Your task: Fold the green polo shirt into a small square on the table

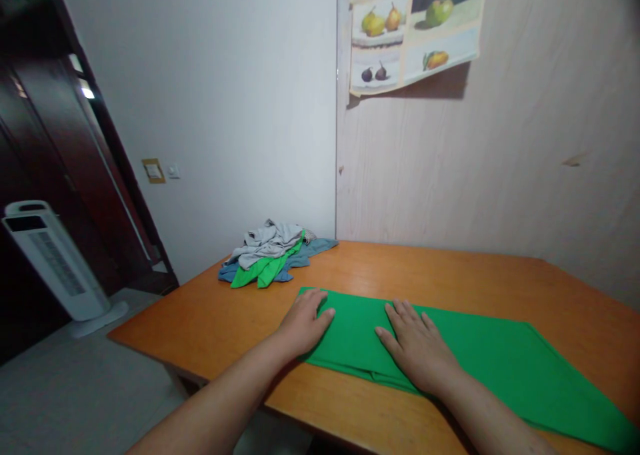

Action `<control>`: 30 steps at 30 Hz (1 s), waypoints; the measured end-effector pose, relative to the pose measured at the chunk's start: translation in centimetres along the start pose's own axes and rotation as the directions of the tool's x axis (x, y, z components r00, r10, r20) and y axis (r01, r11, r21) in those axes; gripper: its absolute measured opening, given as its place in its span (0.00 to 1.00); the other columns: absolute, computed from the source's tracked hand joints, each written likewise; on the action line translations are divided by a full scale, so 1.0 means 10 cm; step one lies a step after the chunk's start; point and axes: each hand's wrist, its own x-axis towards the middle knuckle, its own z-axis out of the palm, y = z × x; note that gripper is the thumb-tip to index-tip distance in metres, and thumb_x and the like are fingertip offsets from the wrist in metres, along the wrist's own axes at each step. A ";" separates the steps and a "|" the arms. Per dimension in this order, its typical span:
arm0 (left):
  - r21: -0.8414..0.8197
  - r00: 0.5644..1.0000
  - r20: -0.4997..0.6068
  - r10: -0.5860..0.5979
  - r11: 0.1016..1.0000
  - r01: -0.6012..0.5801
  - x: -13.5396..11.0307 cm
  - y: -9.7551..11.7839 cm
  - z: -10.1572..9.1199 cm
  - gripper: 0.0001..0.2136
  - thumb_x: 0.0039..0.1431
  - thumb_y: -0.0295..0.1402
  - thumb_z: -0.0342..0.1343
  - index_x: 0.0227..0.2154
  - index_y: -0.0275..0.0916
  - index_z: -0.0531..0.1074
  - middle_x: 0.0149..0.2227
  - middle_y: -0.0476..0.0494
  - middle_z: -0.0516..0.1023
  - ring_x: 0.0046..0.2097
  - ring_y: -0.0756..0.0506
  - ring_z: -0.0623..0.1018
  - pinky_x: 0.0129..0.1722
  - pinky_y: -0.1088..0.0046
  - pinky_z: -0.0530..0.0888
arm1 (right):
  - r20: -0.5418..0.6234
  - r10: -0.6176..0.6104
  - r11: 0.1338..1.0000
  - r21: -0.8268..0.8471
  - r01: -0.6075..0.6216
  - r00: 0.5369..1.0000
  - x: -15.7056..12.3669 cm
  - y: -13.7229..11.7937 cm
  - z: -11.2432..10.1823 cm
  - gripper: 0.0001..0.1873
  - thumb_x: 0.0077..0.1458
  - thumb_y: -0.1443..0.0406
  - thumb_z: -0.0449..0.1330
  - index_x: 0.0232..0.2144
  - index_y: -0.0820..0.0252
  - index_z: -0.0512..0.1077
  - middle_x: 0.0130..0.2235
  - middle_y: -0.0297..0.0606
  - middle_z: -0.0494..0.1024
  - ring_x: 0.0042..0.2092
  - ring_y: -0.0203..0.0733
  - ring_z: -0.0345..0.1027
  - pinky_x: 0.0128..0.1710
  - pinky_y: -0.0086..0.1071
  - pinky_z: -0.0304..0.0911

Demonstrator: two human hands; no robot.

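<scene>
A folded green cloth [480, 348] lies flat along the front of the table, long from left to right, with its layered edge towards me. My left hand [304, 323] rests on its left end, fingers stretched out and thumb apart. Near the middle of the cloth, my right hand [417, 348] lies flat with its fingers spread. Both palms face down and hide the fabric under them. Neither hand grips anything.
At the table's back left sits a crumpled pile of clothes [270, 245] in grey, green and blue. The wooden table [215, 328] meets the wall, where a fruit picture sheet [407, 42] hangs. A white tower fan [60, 272] stands on the floor at left.
</scene>
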 end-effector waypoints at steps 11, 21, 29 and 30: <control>-0.058 0.882 -0.018 -0.471 0.881 0.469 0.07 -0.49 -0.31 0.13 0.50 0.44 0.61 0.24 0.41 0.68 0.22 0.51 0.69 0.27 0.46 0.70 0.24 0.73 0.56 | -0.016 -0.016 1.000 0.026 0.017 1.000 0.02 0.04 0.06 0.43 0.63 0.42 0.38 0.68 0.65 0.54 0.70 0.46 0.49 0.71 0.54 0.38 0.68 0.54 0.36; -0.173 0.788 0.190 -0.585 0.770 0.614 0.19 -0.40 -0.32 0.16 0.45 0.43 0.65 0.18 0.41 0.65 0.17 0.49 0.71 0.21 0.45 0.71 0.20 0.73 0.59 | -0.008 -0.005 0.999 0.034 0.006 1.000 0.01 0.00 0.01 0.42 0.64 0.42 0.38 0.68 0.63 0.54 0.71 0.44 0.48 0.71 0.53 0.37 0.68 0.53 0.34; -0.330 0.758 0.340 -0.557 0.684 0.651 0.20 -0.35 -0.41 0.10 0.45 0.38 0.65 0.20 0.39 0.72 0.22 0.45 0.78 0.25 0.43 0.77 0.21 0.73 0.67 | 0.019 -0.006 0.999 0.048 0.005 1.000 0.02 -0.01 -0.01 0.42 0.64 0.42 0.38 0.68 0.63 0.53 0.71 0.44 0.48 0.71 0.52 0.36 0.68 0.52 0.33; -0.353 0.756 0.349 -0.554 0.670 0.653 0.21 -0.34 -0.41 0.09 0.45 0.37 0.64 0.20 0.39 0.72 0.22 0.46 0.78 0.25 0.43 0.77 0.21 0.73 0.67 | 0.018 -0.006 0.999 0.052 0.005 1.000 0.02 -0.01 -0.01 0.42 0.64 0.42 0.38 0.68 0.64 0.53 0.71 0.45 0.48 0.71 0.52 0.36 0.68 0.52 0.33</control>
